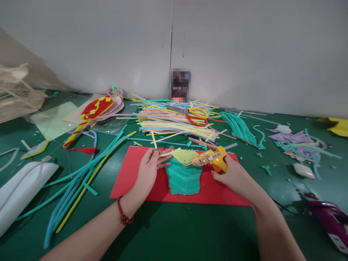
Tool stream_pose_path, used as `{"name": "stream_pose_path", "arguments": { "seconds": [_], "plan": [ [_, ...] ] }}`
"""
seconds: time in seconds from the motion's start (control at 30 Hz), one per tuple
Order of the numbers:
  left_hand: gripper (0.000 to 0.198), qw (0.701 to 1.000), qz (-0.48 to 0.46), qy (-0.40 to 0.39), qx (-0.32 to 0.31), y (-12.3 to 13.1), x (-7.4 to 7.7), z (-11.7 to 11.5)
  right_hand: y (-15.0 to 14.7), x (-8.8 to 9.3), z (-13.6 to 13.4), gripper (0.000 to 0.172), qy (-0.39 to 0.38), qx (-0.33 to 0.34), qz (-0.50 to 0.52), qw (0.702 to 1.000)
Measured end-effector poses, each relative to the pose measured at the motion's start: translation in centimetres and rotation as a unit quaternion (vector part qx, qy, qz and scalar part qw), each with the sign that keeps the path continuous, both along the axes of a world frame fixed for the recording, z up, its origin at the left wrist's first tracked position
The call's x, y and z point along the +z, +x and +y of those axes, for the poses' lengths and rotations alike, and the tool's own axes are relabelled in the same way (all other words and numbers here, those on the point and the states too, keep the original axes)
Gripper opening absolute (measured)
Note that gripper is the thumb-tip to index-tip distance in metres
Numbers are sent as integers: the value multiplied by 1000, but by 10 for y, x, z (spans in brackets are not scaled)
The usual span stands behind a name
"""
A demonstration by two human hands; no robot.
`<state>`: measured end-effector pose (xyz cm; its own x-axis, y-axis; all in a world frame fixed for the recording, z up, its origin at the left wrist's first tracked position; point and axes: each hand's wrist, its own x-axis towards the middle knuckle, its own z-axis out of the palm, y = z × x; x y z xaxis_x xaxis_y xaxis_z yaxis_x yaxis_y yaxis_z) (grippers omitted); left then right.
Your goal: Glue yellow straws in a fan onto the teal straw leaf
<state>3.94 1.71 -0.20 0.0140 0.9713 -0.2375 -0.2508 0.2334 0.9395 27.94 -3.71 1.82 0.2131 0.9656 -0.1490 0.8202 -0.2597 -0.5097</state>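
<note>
A red card point(130, 177) lies flat on the green table. On its middle is a piece made of laid strips, teal point(185, 181) below and pale yellow point(182, 156) in a V at the top. My left hand point(149, 165) pinches a pale yellow pipe cleaner point(154, 139) by the piece's upper left. My right hand point(228, 168) is wrapped round a yellow hot glue gun point(217, 158), whose crusted nozzle points left over the piece near the line between yellow and teal. Part of the gun's handle is hidden by the fingers.
Behind the card lies a heap of pastel pipe cleaners point(168, 117) with scissors point(199, 116) on top. A phone point(179, 85) leans on the wall. Left are a red and yellow fan-shaped craft point(96, 108) and a white object point(24, 188); right, teal strips point(240, 128) and a purple power strip point(327, 221).
</note>
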Motion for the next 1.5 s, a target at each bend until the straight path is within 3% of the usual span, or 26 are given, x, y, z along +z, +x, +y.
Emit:
{"name": "stream_pose_path", "arguments": {
  "seconds": [1.17, 1.5],
  "plan": [
    [29, 1000, 3, 1, 2, 1, 3, -2, 3, 0, -1, 25, -27, -8, 14, 999],
    [30, 1000, 3, 3, 2, 1, 2, -1, 3, -1, -2, 31, -23, 7, 20, 999]
  ]
}}
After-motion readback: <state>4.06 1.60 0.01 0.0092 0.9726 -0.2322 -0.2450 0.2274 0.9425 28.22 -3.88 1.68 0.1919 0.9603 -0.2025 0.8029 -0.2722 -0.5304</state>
